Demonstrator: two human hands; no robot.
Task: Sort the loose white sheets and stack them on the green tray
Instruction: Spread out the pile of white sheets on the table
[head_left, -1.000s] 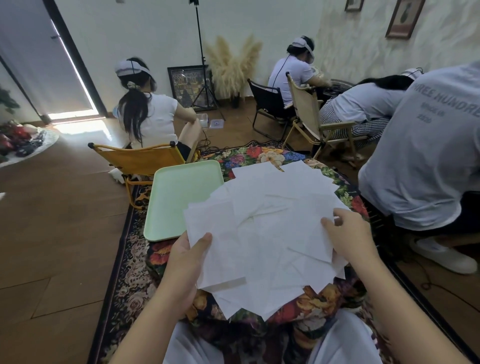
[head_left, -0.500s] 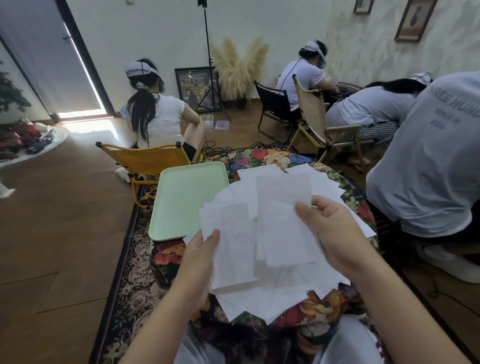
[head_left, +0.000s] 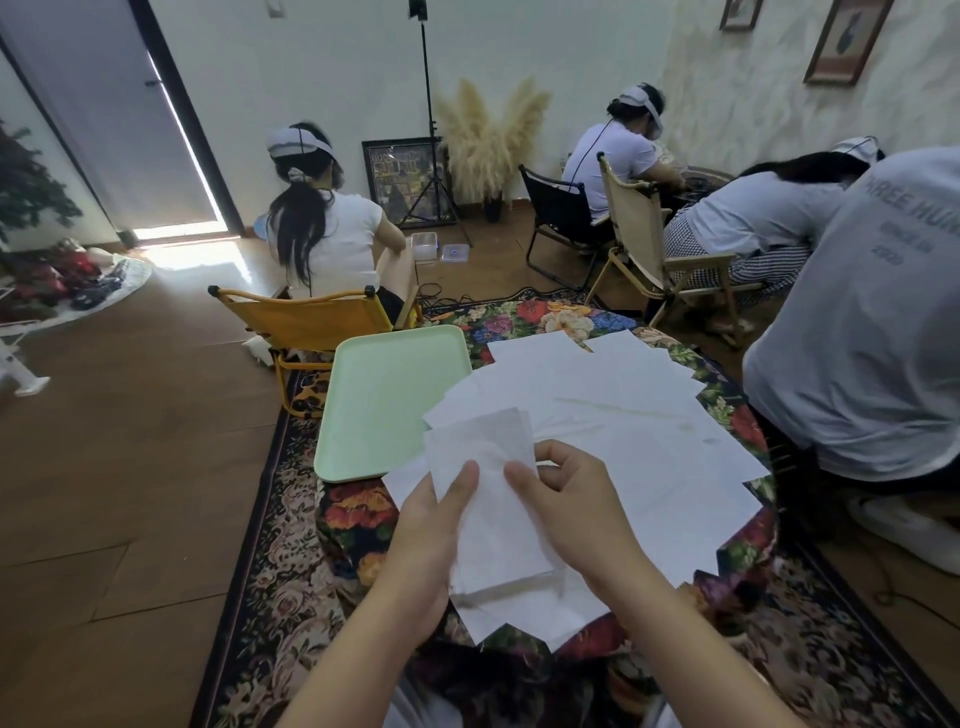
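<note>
Sheets gathered into a small held bunch

Table (head_left: 545, 317): one loose fan of white sheets (head_left: 623, 415), too overlapped to count. One green tray (head_left: 384, 395), far left, bare. Since a second ago, right hand (head_left: 566, 499) crossed to left hand (head_left: 421, 545); both pinch a held bunch (head_left: 493, 519) near centre. Stacking not yet begun.

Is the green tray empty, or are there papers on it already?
Empty, nearly. The green tray shows bare green inside; no sheet is stacked there. Only corners of the loose white sheets overlap its right edge.
</note>
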